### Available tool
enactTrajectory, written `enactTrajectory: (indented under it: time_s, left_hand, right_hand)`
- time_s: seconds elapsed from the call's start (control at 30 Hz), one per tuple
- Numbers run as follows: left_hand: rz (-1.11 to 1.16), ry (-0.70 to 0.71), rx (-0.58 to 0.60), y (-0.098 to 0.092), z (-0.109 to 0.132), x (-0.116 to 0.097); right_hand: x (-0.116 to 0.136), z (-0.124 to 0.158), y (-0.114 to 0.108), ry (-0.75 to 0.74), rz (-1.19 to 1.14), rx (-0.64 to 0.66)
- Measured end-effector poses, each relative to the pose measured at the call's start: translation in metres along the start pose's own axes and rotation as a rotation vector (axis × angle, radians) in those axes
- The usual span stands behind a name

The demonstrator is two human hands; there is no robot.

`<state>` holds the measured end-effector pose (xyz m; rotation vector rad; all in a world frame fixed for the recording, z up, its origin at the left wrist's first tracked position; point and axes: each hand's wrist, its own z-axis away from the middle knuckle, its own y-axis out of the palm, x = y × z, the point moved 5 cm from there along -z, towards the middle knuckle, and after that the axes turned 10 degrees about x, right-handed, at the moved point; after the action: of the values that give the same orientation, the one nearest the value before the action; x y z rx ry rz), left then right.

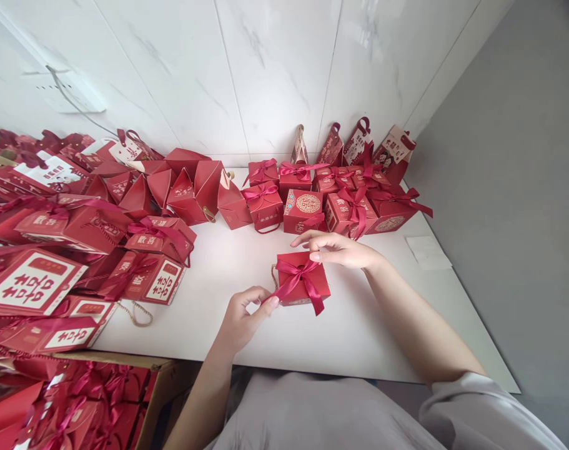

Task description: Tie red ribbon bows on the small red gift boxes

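Note:
A small red gift box (pixel 297 265) with a dark pink ribbon bow (pixel 297 278) sits on the white table (pixel 359 325) in front of me. My left hand (pixel 245 315) pinches the left end of the ribbon between thumb and forefinger. My right hand (pixel 336 247) rests on the box's far right corner with its fingers curled lightly over the top edge.
A row of finished red ribbon boxes (pixel 307 209) lines the wall at the back. Unfolded and stacked red boxes (pixel 97 225) crowd the left side. A cardboard carton (pixel 155 400) of more boxes stands at lower left. A white slip of paper (pixel 427 252) lies to the right.

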<state>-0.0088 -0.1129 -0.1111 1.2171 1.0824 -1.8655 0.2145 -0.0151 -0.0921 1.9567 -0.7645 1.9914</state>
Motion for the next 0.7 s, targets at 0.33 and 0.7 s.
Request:
enactTrajectory:
  time_s: [0.33,0.7]
  left_hand:
    - [-0.346,0.267,-0.174,0.002,-0.041,-0.059]
    - [-0.367,0.233,-0.105,0.017,-0.059,-0.046]
  right_hand:
    - [0.005,0.007,-0.003,0.06,0.022,0.101]
    - [0.0,0.005,-0.002,0.057,0.018,0.133]
